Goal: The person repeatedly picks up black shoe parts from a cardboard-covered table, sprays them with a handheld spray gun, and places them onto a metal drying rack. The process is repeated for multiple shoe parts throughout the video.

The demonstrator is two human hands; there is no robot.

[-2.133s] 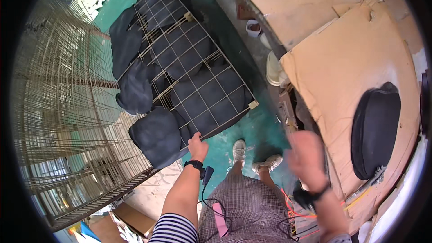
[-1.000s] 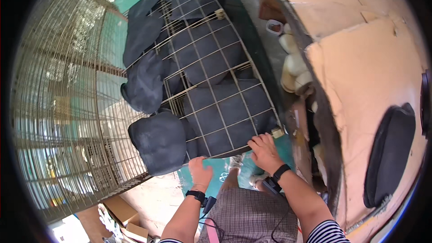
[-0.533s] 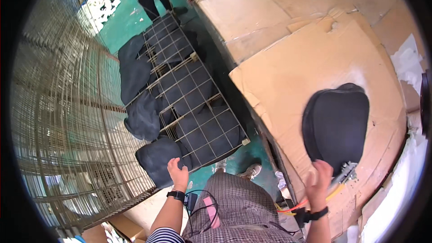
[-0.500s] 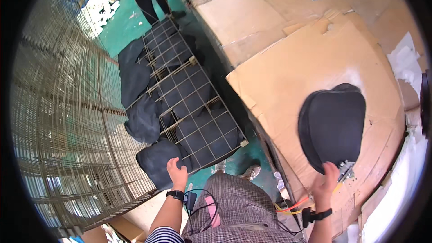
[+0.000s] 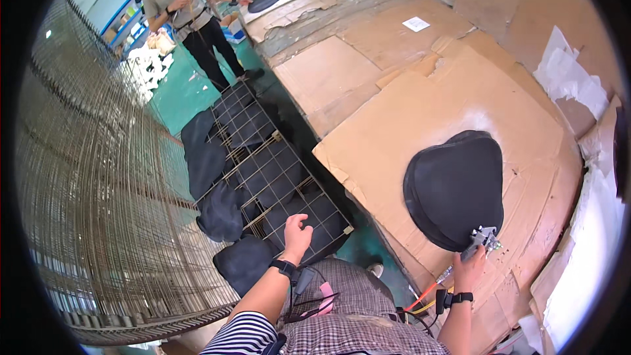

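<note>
My right hand [image 5: 468, 272] is wrapped round a small metal spray gun [image 5: 485, 236] at the near edge of a stack of black fabric-like pieces [image 5: 453, 187]. The rounded pieces lie flat on a cardboard-covered table [image 5: 368, 151]. An orange hose [image 5: 428, 288] runs to the gun from below. Over the near end of a wire-grid rack [image 5: 289, 184], my left hand [image 5: 298, 235] is empty, its fingers apart and slightly curled. Black pieces [image 5: 269, 164] lie under the grid, and others [image 5: 220, 213] hang out on its left side.
A tall stack of wire racks [image 5: 125, 204] stands close on the left. Another person [image 5: 187, 10] stands beyond the rack, one hand at a black piece [image 5: 269, 0] on the far table. Torn white sheets [image 5: 572, 72] line the table's right side.
My right hand has closed round the spray gun, which lay by the stack's near edge. My left hand has moved right over the rack. The view has tilted up, showing more of the other person.
</note>
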